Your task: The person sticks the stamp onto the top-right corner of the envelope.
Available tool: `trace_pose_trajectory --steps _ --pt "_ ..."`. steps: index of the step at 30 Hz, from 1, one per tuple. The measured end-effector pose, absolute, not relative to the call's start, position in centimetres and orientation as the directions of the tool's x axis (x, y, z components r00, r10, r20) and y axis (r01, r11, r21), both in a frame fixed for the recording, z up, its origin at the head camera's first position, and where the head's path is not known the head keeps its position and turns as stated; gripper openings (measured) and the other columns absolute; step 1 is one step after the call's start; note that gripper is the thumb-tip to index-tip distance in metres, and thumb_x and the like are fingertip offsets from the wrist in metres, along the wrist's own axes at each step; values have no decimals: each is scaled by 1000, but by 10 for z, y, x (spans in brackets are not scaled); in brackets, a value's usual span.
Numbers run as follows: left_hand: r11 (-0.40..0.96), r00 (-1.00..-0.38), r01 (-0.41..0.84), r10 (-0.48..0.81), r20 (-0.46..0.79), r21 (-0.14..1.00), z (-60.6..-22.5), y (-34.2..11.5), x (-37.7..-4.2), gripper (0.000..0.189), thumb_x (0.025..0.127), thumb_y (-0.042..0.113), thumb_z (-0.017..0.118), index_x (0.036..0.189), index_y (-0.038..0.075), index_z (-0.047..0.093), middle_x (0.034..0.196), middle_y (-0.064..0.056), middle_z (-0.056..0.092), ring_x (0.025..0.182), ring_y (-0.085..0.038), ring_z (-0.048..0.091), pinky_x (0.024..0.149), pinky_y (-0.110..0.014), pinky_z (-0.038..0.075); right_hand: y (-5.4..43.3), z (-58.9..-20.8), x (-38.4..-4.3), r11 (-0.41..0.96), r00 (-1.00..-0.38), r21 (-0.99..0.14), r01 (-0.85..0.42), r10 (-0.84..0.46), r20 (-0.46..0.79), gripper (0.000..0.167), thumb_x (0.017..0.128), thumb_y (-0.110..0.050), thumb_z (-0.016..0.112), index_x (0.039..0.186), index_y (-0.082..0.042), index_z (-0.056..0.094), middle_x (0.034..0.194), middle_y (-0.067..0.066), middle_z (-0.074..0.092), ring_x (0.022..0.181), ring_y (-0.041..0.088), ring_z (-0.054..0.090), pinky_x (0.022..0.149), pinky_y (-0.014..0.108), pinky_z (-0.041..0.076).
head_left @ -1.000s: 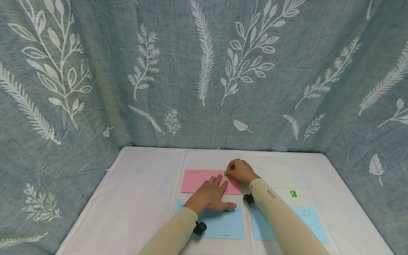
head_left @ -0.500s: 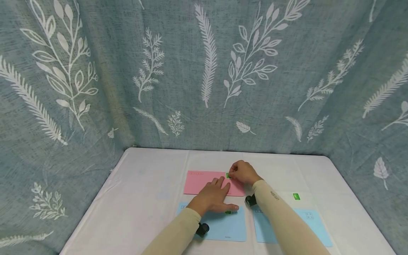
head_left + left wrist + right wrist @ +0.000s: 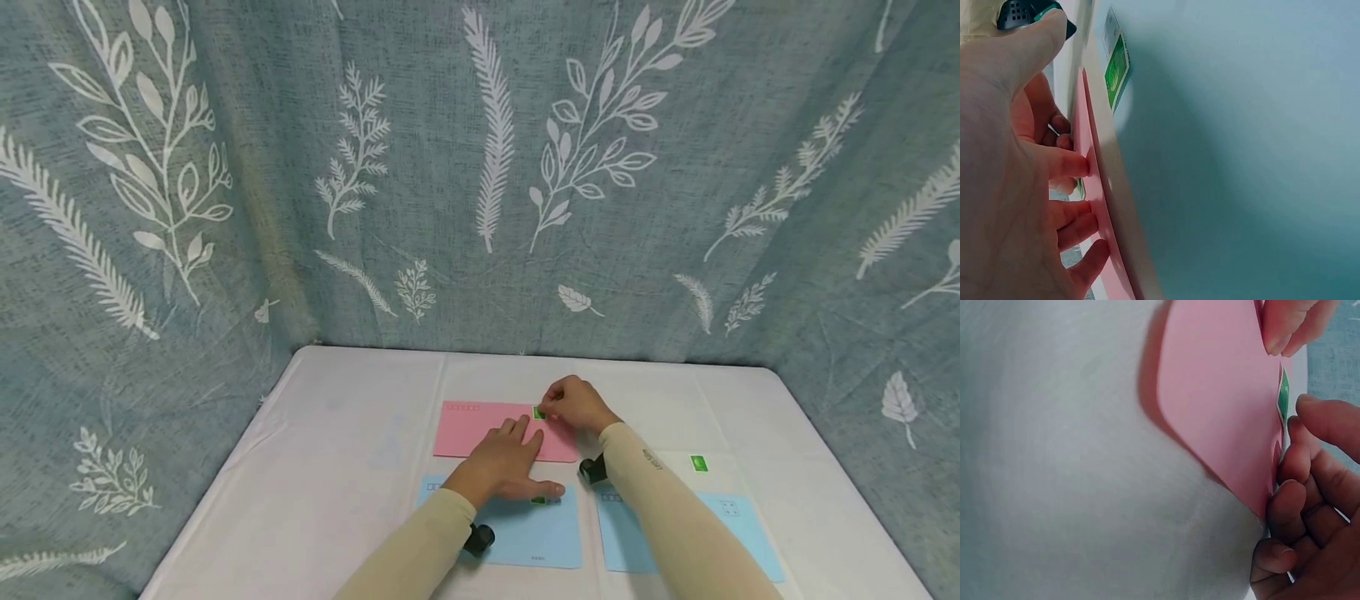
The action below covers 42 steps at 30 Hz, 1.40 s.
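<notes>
A pink envelope [image 3: 467,431] lies flat at the back middle of the table. My left hand [image 3: 501,467] rests on it with fingers spread, and its thumb reaches over the blue envelope [image 3: 525,546] in front. At the pink envelope's upper right corner, my right hand [image 3: 579,403] pinches the edge of a small green stamp [image 3: 1283,394] between thumb and forefinger. Its other fingers are curled beside the envelope's edge. Whether the whole stamp touches the paper is hard to tell. Another green stamp [image 3: 1117,72] is on the blue envelope, partly hidden by my left thumb in the head view.
A second blue envelope [image 3: 738,529] lies at the front right, partly under my right forearm. Behind it a loose green stamp [image 3: 699,463] lies on the white tablecloth [image 3: 337,467]. A patterned curtain [image 3: 442,167] hangs behind and beside the table.
The head view has shifted slightly. Both hands keep nearly the same places on the pink envelope, and the right fingers stay at the stamp, of which slightly more shows.
</notes>
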<state>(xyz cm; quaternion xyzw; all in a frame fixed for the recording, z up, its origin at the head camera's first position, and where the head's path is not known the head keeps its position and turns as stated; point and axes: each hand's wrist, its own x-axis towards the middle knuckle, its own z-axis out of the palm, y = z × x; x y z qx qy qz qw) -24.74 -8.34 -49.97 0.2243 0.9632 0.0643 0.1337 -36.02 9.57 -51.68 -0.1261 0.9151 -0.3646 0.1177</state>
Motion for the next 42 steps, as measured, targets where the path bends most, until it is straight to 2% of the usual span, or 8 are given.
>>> trace_pose_trajectory --steps 10,21,28,32,36,42 --pt "887 -856 430 460 -235 169 -498 -78 -244 96 99 81 52 167 13 45 173 -16 34 157 -33 35 123 -49 37 107 -514 -355 679 -946 -722 -134 -303 -110 21 102 -26 77 91 -9 79 77 -1 68 73 14 57 68 31 46" --pt "897 -874 406 436 -215 173 -510 -78 -242 81 110 70 40 166 12 46 173 -18 33 160 -34 30 125 -50 32 123 -513 -344 640 -947 -747 -179 -318 -45 21 101 -23 79 84 -11 76 76 4 71 70 15 61 70 32 48" --pt "888 -882 410 444 -157 208 -509 -80 -237 85 111 70 36 172 11 32 177 -19 23 163 -35 23 128 -51 26 145 -496 -336 665 -943 -714 -221 -333 -18 20 101 -27 79 86 -14 76 80 -1 68 74 17 57 67 34 48" --pt "851 -853 490 513 -100 190 -503 -72 -228 88 110 71 35 173 10 29 179 -19 18 165 -35 17 130 -50 21 172 -479 -334 689 -950 -689 -223 -313 -5 19 102 -29 78 93 -12 78 87 1 70 79 19 60 72 37 50" --pt "791 -794 590 605 -61 161 -504 -56 -211 88 111 71 33 172 8 29 179 -19 15 165 -34 16 130 -51 20 199 -472 -330 706 -956 -679 -202 -292 -20 20 102 -30 77 96 -12 78 90 3 71 80 19 61 73 38 51" --pt "707 -704 699 707 -67 103 -509 -20 -177 89 109 75 27 173 13 29 181 -12 13 165 -27 16 130 -44 22 230 -470 -323 714 -961 -675 -186 -274 -24 19 102 -30 78 94 -13 78 90 6 72 79 20 63 72 38 52"
